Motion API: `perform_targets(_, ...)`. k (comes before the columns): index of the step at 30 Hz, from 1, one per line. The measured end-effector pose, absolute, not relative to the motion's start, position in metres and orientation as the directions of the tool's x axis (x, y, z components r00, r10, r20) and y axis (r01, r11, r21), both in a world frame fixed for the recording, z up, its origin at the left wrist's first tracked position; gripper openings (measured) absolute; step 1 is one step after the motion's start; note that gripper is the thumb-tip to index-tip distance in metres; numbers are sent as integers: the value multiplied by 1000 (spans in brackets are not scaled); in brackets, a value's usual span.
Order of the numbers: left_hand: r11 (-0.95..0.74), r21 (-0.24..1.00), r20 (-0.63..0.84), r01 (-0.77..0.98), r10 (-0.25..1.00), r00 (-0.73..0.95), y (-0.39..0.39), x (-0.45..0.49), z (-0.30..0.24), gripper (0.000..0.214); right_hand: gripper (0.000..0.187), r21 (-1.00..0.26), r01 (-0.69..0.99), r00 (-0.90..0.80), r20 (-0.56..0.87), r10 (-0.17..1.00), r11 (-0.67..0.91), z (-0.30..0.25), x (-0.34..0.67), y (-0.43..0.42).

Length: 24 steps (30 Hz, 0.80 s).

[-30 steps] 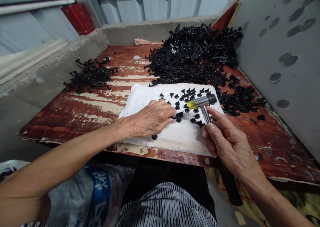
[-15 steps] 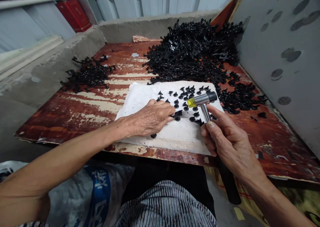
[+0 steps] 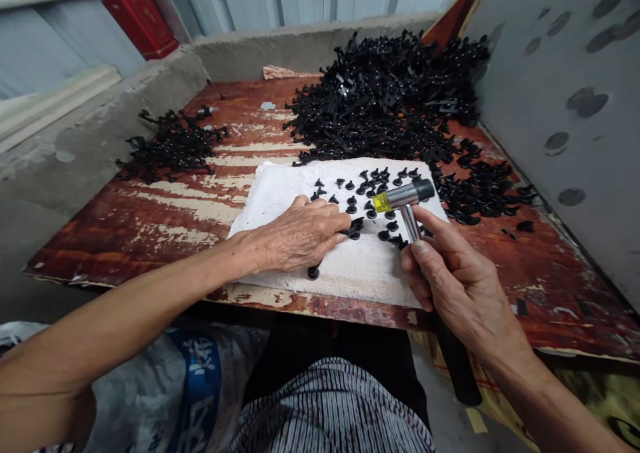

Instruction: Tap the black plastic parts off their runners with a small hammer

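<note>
My left hand (image 3: 300, 236) rests palm down on a white foam slab (image 3: 350, 273), fingers pressed together around a small black plastic part (image 3: 356, 227) at their tips. My right hand (image 3: 453, 283) grips the handle of a small hammer (image 3: 405, 198) with a metal head, one yellow face and one black face, held just above the slab. Several small black plastic parts (image 3: 373, 186) stand scattered on the slab under and beyond the hammer. One black part (image 3: 313, 272) lies by my left palm.
A big heap of black plastic sprues (image 3: 390, 100) fills the far right of the worn red board (image 3: 150, 220). A smaller heap (image 3: 170, 146) lies at far left, loose black caps (image 3: 480, 190) at right. Grey wall close on the right; concrete ledge behind.
Both hands stay in nearly the same place; the hammer head has barely shifted. The view has tipped slightly, moving everything a little up in the picture.
</note>
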<state>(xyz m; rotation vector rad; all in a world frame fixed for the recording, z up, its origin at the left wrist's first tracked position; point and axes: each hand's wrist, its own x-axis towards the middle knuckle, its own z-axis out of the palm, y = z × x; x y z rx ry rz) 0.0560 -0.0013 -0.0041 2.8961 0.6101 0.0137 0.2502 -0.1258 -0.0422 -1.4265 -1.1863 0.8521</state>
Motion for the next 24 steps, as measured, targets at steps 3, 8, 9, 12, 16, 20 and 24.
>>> perform_targets(3, -897, 176, -47, 406, 404, 913, 0, 55, -4, 27, 46, -968, 250, 260, 86, 962, 19, -42, 251, -127)
perform_targets(8, -910, 202, -36, 364, 364, 931, 6, 54, -8, 31, 46, -965, 262, 256, 90, 963, 21, -43, 252, -127)
perform_targets(9, -911, 204, -32, 359, 360, 932, 7, 54, -8, 32, 46, -965, 263, 255, 92, 963, 23, -43, 252, -127)
perform_targets(12, -912, 211, -32, 352, 354, 935, 8, 55, -8, 34, 46, -963, 266, 247, 101, 964, 33, -42, 252, -126)
perform_targets(16, -923, 195, -14, 331, 334, 942, 5, 57, -7, 34, 47, -960, 277, 230, 106, 967, 39, -41, 251, -126)
perform_targets(20, -923, 99, 24, 372, 376, 926, 0, 58, -10, 30, 46, -947, 319, 232, 128, 964, 49, -43, 251, -125)
perform_targets(24, -921, 55, 58, 385, 388, 920, -2, 56, -13, 32, 46, -882, 460, 150, 196, 969, 107, -39, 251, -125)
